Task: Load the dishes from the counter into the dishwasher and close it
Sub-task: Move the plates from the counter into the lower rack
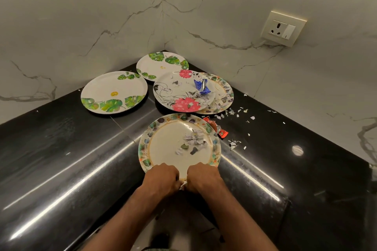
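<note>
Can't see much of the grip itself: both hands cover the near rim of the round white plate with the multicoloured floral border (163, 149), and the fingers are curled under out of view, so the contact looks like a pinch on the edge, thumbs on top. The left hand (161, 177) and right hand (204, 178) sit side by side, nearly touching, both clamped on that near edge, with the rest of the plate reaching away from them over the glossy black stone counter (61, 149). Torn paper scraps (193, 142) lie on its right half. Just beyond its far right rim there's a crumpled red wrapper (221, 131), partly tucked behind the plate. Further back in the corner are four more plates: two white ones with green leaf prints (114, 91) (161, 64), one with pink flowers (179, 91) carrying a blue foil wrapper (201, 86), and under it another floral-border plate (224, 96), mostly covered. A cream wall socket (283, 27) sits on the marble wall. The dishwasher isn't in frame.
</note>
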Motion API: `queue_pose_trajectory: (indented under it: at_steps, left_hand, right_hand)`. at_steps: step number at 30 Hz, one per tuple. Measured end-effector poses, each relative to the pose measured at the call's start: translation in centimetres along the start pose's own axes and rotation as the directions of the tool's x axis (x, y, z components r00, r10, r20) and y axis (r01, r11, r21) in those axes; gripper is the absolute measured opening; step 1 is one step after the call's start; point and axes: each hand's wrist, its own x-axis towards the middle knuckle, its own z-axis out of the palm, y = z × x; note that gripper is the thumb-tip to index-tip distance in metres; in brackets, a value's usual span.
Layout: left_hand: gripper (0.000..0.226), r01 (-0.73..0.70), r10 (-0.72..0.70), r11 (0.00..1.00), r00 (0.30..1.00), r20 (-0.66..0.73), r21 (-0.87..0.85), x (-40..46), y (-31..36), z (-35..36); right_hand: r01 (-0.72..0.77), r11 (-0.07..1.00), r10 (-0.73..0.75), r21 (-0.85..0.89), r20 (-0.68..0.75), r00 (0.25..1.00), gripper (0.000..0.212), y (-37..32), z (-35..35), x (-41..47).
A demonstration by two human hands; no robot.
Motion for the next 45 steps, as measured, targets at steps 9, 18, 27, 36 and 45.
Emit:
queue_pose_trajectory:
  at_steps: [9, 18, 27, 36, 45]
  left_hand:
    - [0.027, -0.006, -0.004, 0.985, 0.998, -0.061, -0.172, -0.6, -1.2, 0.6]
    - [0.08, 0.202, -0.278, 0.932, 0.931, -0.238, -0.301, 0.0, -4.9, 3.5]
    - [0.077, 0.205, -0.502, 0.594, 0.85, -0.16, -0.778, 2.2, -6.4, 2.8]
    - [0.047, -0.07, -0.52, 0.442, 0.793, -0.319, -0.894, 1.6, -4.3, -2.7]
    - [0.054, -0.272, -0.373, 0.388, 0.828, -0.42, -0.88, 0.9, 0.2, -10.5]
  right_hand:
    - [-0.016, 0.994, 0.038, 0.107, -0.202, 0.979, 0.036, 0.3, 0.1, -0.5]
    - [-0.016, 0.996, 0.03, 0.088, -0.16, 0.987, 0.049, 0.4, 0.3, -0.4]
    - [-0.01, 0.986, 0.037, 0.169, -0.155, 0.987, 0.057, 0.2, 0.2, -0.9]
    - [0.199, 0.891, -0.061, 0.407, -0.328, 0.943, 0.095, -1.0, -2.4, -3.3]
    - [0.379, 0.782, -0.108, 0.495, -0.491, 0.864, 0.079, 0.4, -4.4, -4.6]
